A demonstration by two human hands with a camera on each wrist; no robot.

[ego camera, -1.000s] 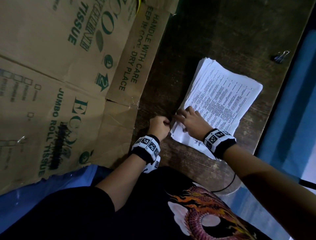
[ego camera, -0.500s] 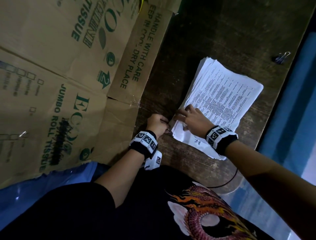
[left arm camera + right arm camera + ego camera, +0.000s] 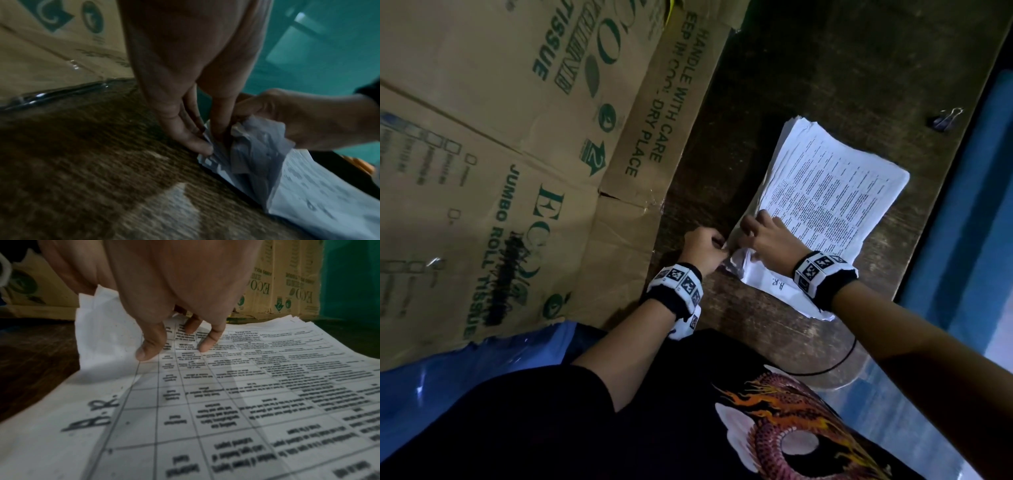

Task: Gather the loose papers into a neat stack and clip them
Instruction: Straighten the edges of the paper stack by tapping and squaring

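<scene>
Still pinching the papers' [image 3: 832, 192] corner, left hand [image 3: 702, 248]; right hand [image 3: 767, 236] presses.

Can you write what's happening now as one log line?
left hand: pinches stack corner | right hand: presses paper stack | binder clip: unused, on table

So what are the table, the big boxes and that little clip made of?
Table: seemingly wood, dark brown and matt, with visible grain lines. Boxes: tan corrugated cardboard, matt, green print, folded flaps, shiny tape along a seam. Clip: probably metal, a dark body with thin shiny wire loops; too small to be sure.
</scene>
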